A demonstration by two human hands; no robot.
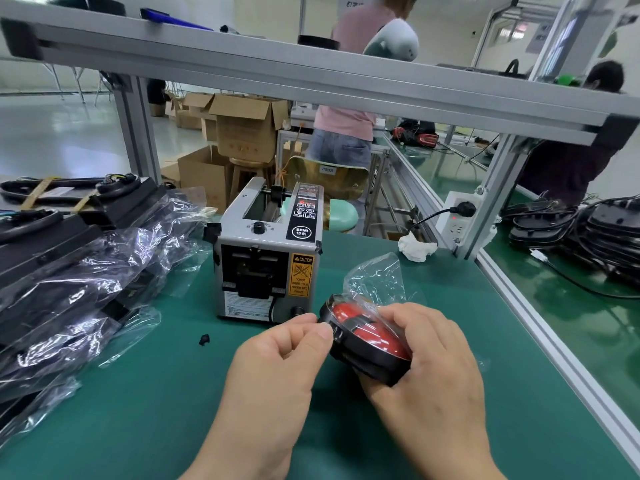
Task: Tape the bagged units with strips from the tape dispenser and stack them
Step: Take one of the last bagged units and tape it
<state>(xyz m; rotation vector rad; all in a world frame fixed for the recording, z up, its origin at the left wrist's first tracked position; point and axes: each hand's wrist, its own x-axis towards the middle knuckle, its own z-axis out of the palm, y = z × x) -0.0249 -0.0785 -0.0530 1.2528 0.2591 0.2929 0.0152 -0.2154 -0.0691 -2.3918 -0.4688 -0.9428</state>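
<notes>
The round black red-lensed unit (370,336), in its clear plastic bag, was held just above the green table mat (166,393), near and right of the grey tape dispenser (266,258). The right hand (440,375) gripped its right side, fingertips hidden beneath. The left hand (277,362) pinched thumb against forefinger at the unit's left rim; whether a tape strip lay in that pinch could not be made out. The pile of bagged black units (62,282) at left was cut off by the frame.
</notes>
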